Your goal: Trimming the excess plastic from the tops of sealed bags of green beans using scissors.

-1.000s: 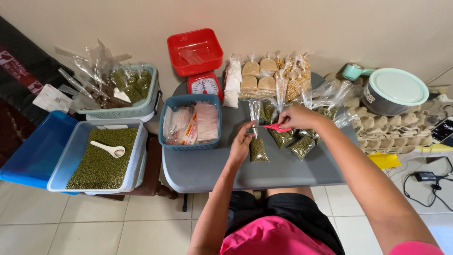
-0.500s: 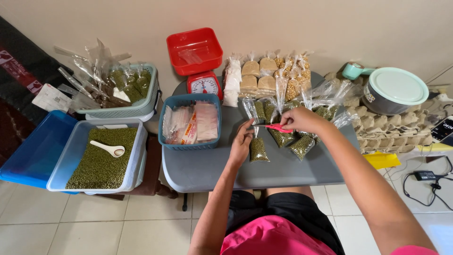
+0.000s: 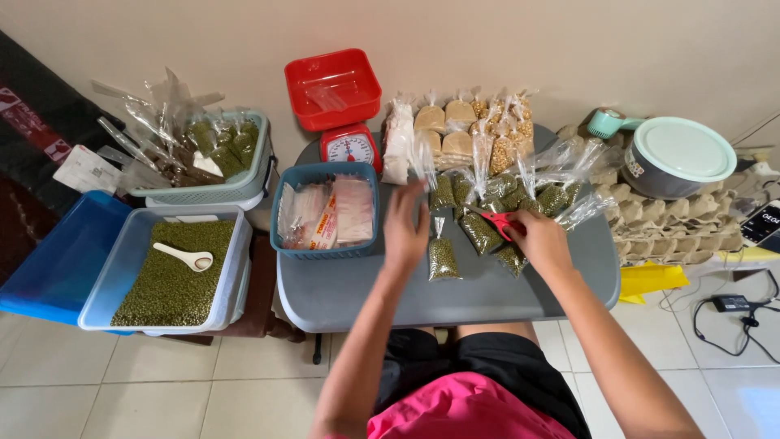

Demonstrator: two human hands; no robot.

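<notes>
Your left hand [image 3: 405, 228] has lifted, fingers apart; right hand [image 3: 538, 241] grips scissors [image 3: 497, 219]; pinch the soft, light bag [image 3: 443, 258] by its neck

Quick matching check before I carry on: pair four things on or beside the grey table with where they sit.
Things:
1. red scissors
2. white spoon
3. red square tray
4. small bag of green beans

Places:
A. on top of the kitchen scale
B. lying alone on the grey table
C. in the right hand
D. in the clear tub of green beans

Pairs: 1-C, 2-D, 3-A, 4-B
</notes>
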